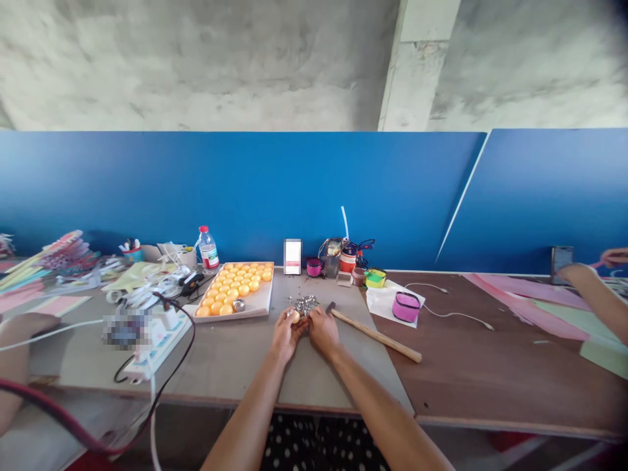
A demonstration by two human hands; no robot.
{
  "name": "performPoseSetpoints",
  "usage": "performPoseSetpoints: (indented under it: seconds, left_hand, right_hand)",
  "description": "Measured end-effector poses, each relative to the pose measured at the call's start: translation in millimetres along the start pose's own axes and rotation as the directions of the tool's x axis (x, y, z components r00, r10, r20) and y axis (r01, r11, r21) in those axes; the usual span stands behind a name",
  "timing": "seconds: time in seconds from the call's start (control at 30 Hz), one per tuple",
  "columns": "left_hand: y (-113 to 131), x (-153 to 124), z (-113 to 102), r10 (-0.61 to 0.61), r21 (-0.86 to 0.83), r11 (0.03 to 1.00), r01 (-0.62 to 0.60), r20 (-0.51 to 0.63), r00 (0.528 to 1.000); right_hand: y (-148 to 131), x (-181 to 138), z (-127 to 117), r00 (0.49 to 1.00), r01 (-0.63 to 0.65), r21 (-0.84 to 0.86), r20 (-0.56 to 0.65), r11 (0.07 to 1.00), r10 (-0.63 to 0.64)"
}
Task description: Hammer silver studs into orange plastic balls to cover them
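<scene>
Mottled grey concrete fills the upper field of my remote feed, crossed by a paler pillar or beam; I cannot tell which. Below it, a blue partition spans most of the width, meeting a second blue panel at a slanting pale edge. A long tabletop, part grey, part dark brown, runs along the partition. Diffuse light brightens the concrete; the space beneath the tabletop lies in shadow.
</scene>
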State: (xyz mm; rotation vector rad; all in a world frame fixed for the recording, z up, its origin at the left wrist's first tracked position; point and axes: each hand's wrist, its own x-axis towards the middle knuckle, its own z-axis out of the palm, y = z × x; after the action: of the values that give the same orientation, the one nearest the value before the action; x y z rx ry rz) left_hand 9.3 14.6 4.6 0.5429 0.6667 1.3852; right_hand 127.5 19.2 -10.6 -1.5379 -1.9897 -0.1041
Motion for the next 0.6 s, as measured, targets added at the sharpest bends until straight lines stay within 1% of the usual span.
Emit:
performPoseSetpoints:
  seconds: [0.1,0.17,0.3,0.47,0.6]
  left_hand:
    - [-1.0,-0.4,-0.2,0.006,0.01,1.0,-0.006,0.023,1.0]
    - [-1.5,-0.6,-0.4,0.004,0.009,1.0,-0.005,0.038,0.999]
    - [-0.8,-1.0,-1.9,-0.021,0.002,1.0,0.021,0.068,0.997]
    - [0.6,-2.1,-3.5,-0.073,0.009,0.997,0.073,0.111,0.991]
    - [0.0,-1.8,-3.6,-0.04,-0.004,0.999,0.041,0.121,0.992]
  right_hand:
    - [4.1,-5.8,1.2,0.983,-0.018,0.192,-0.174,0.981,0.052]
    - [6.2,-8.1,1.4,0.971,-0.029,0.318,-0.218,0.948,0.102]
    - [7.2,-7.5,-0.5,0.959,-0.086,0.467,-0.2,0.88,0.2]
    - [7.0,-5.2,-5.1,0.954,-0.104,0.572,-0.173,0.813,0.244]
    - [9.2,-4.7,-5.3,0.944,-0.143,0.645,-0.14,0.75,0.299]
